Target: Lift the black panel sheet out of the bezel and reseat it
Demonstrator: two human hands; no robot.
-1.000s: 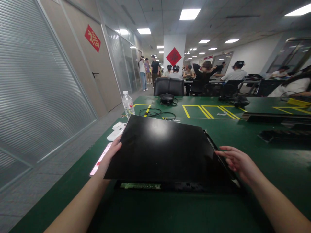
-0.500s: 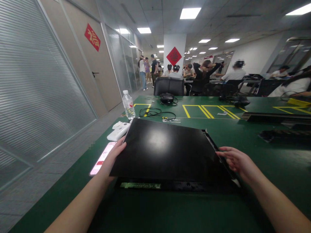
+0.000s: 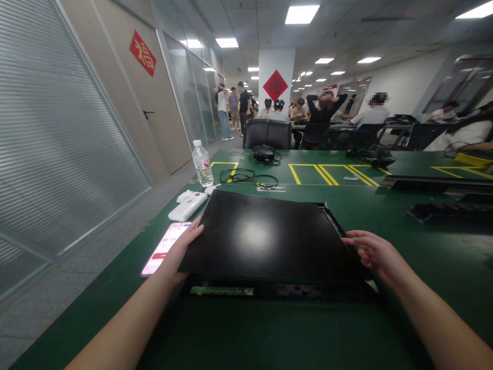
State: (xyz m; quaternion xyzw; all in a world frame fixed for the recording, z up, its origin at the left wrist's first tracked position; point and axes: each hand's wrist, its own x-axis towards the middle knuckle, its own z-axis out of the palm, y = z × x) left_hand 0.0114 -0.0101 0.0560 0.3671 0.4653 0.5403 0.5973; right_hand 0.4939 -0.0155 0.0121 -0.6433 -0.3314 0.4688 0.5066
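A flat black display panel [image 3: 262, 239] with a glossy glare spot lies slanted in front of me. Beneath it is a dark frame [image 3: 311, 292], with a strip of green circuit board [image 3: 222, 291] showing along its near side. My left hand [image 3: 180, 251] is closed on the panel's left edge, thumb on top and the other fingers hidden underneath. At the right edge, my right hand [image 3: 372, 255] pinches the rim with its fingertips, the remaining fingers curled. Whether it grips the panel alone or the frame too is unclear.
Left of the panel lie a lit phone [image 3: 164, 252] and a white device [image 3: 188, 206], with a water bottle [image 3: 202, 163] behind. A black cable [image 3: 246, 176] and a black headset [image 3: 264, 153] are farther back. Dark long parts [image 3: 439, 186] lie at right. People sit beyond the green table [image 3: 277, 334].
The panel's near edge has shifted slightly away from me, its near left corner a little up and right. Both hands keep their hold. The view has tilted down slightly.
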